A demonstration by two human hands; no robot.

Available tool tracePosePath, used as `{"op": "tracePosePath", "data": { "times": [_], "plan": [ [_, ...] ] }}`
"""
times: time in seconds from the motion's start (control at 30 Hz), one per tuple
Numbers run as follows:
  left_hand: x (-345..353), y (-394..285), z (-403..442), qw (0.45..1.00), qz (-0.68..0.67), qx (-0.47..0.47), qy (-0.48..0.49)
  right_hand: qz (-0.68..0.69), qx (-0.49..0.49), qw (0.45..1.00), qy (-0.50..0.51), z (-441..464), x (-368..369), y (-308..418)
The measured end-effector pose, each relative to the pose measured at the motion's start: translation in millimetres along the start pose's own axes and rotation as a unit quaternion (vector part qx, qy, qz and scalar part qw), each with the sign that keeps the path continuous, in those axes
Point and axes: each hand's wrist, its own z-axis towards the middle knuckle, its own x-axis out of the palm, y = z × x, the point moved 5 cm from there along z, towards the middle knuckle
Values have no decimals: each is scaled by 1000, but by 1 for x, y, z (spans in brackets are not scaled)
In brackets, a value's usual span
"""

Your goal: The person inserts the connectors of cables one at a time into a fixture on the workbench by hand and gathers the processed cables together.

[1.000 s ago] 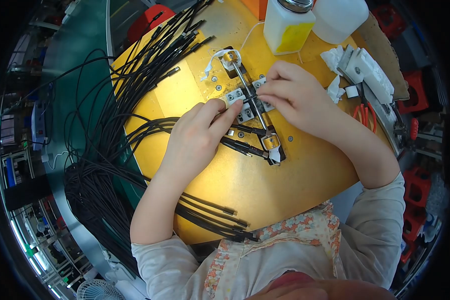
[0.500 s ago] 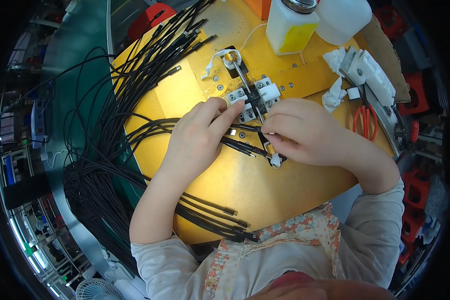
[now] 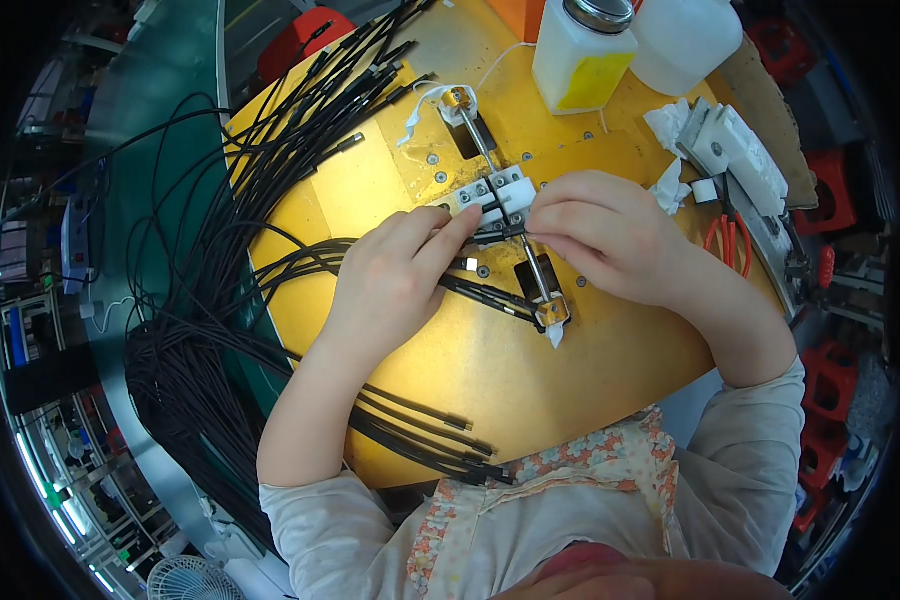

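My left hand (image 3: pixel 392 275) is closed on black cables (image 3: pixel 305 258), its thumb and forefinger at the left side of a small fixture (image 3: pixel 494 196) with white blocks and metal rods. One cable end (image 3: pixel 498 236) lies across the fixture's near side, between my hands. My right hand (image 3: pixel 610 235) is pinched at the fixture's right edge, by the tip of that cable end; its fingertips partly hide what they hold. Below, several more cable ends (image 3: pixel 490 296) stick out from under my left hand toward the lower brass rod holder (image 3: pixel 552 312).
Bundles of black cables (image 3: pixel 310 120) lie at the upper left, and more cable ends (image 3: pixel 430 440) near the front edge. A bottle with a yellow label (image 3: pixel 585 60) stands at the back. Red-handled pliers (image 3: pixel 732 240) and white tissue (image 3: pixel 670 185) are at the right.
The fixture's white blocks have come together and its rods have shifted. My right hand has moved slightly up, and the cable end now sits higher against the fixture. My left hand has barely moved.
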Motion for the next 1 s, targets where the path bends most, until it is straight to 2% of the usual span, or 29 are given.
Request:
{"op": "tracePosePath", "data": {
  "times": [0.13, 0.23, 0.33, 0.37, 0.47, 0.57, 0.67, 0.77, 0.8, 1.0],
  "plan": [
    [-23, -5, 1, 1000, -16, 2, -19, 72, 3, 996, -44, 2, -5, 3],
    [-45, -21, -3, 986, -135, -58, 75, 83, -29, 995, -54, 2, -15, 16],
    [-46, -28, -1, 981, -169, -67, 65, 78, -44, 995, -54, 2, -15, 22],
    [-45, -29, 0, 985, -164, -43, 35, 78, -43, 995, -53, 2, -15, 23],
    [-30, -22, -2, 990, -131, 31, -46, 167, 68, 984, 3, 5, -13, 13],
    [-23, -22, -4, 994, -72, 72, -48, 182, 86, 980, -7, 3, -5, 6],
    [-18, -16, 0, 998, -19, 30, -61, 136, 107, 985, 8, 8, -8, -5],
    [-13, -12, -1, 999, 10, 40, -33, 105, 122, 987, -8, 7, 0, -26],
    [-9, -10, -2, 1000, 14, 17, -7, 99, 132, 986, -1, 7, 2, -29],
    [1, 0, 1, 1000, -13, -6, 7, 65, 156, 986, 13, 6, 9, -34]
  ]
}}
